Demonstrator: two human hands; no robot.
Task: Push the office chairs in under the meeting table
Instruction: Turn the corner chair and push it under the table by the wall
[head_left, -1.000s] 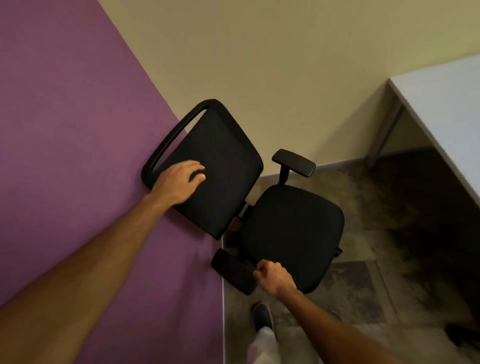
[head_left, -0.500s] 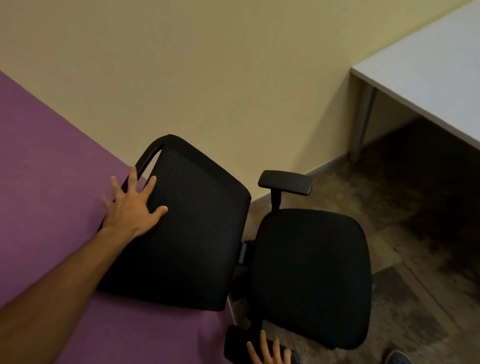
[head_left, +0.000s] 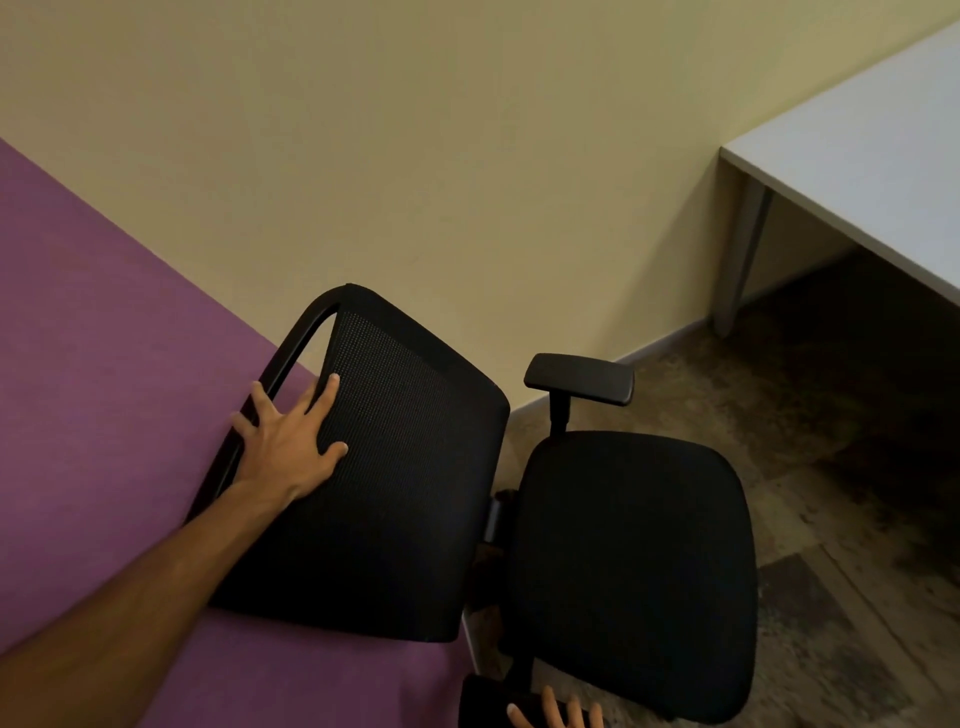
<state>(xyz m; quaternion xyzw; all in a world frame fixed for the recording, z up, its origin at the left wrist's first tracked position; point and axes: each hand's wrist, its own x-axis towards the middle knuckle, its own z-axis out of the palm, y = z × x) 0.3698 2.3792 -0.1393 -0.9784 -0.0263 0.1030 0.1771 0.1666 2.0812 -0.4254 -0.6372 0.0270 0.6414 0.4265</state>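
Note:
A black office chair (head_left: 628, 561) stands in the room corner, its mesh backrest (head_left: 395, 499) close to the purple wall. My left hand (head_left: 288, 441) lies flat on the backrest near its top frame, fingers spread. Only the fingertips of my right hand (head_left: 556, 714) show at the bottom edge, resting on the chair's near armrest (head_left: 483, 701). The far armrest (head_left: 579, 383) points toward the beige wall. The white meeting table (head_left: 852, 156) stands at the upper right, well apart from the chair.
A purple wall (head_left: 104, 364) runs along the left and a beige wall (head_left: 467, 156) behind the chair. A grey table leg (head_left: 740, 260) stands by the beige wall. Dark patterned floor (head_left: 831, 467) stretches between chair and table.
The view has tilted up and closer to the chair. My left hand opened from a curled grip to flat spread fingers on the backrest. My right hand slid to the bottom edge of view.

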